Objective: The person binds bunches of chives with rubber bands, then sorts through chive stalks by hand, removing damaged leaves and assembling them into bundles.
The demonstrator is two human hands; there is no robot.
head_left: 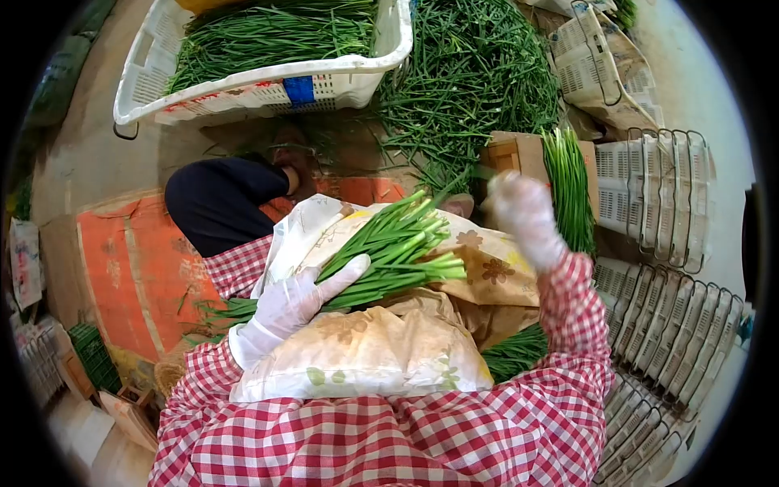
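Observation:
My left hand (296, 304), in a white glove, is wrapped round a bunch of green stalks (381, 252) that lies across the cloth on my lap (381, 345). The pale stalk ends point right and up. My right hand (523, 211), also gloved, is raised to the right of the bunch, apart from it. Its fingers are smeared by motion, so their pose and any content are unclear. Beside it, a bundle of green stalks (568, 191) rests against a cardboard box (521, 156).
A white crate (349, 77) of green stalks stands ahead. Right of it is a large heap of loose greens (475, 73). White crates (653, 191) line the right side. An orange mat (134, 272) lies at left. More greens (517, 353) show by my right elbow.

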